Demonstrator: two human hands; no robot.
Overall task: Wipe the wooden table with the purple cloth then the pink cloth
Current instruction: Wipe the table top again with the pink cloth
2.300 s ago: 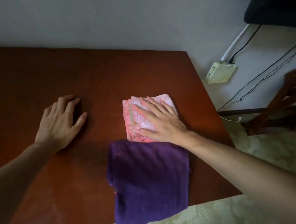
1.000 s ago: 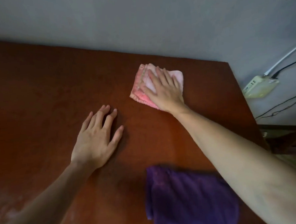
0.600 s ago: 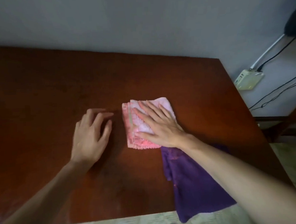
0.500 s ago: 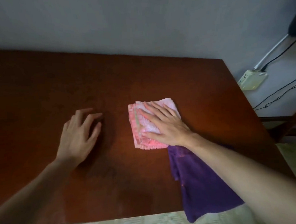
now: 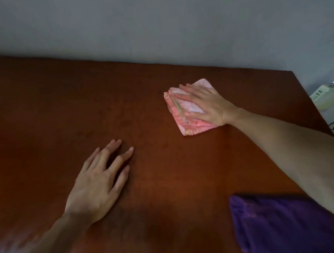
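Purple cloth (image 5: pixel 281 227) cut off by the lower and right edges, its far corner under the right forearm; pink cloth (image 5: pixel 183 113) partly covered by the motion-blurred right hand (image 5: pixel 208 106); pale box (image 5: pixel 324 97) cropped at right

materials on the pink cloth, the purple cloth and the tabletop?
Pink cloth: looks like thin woven or light terry fabric, folded in layers, fringed stitched edge; motion blur hides the weave.
Purple cloth: thicker, matte, fuzzy nap, probably microfibre or terry.
Wooden table: reddish-brown wood or wood veneer, smooth semi-gloss finish with soft reflections; grain not clearly visible, so laminate is possible.
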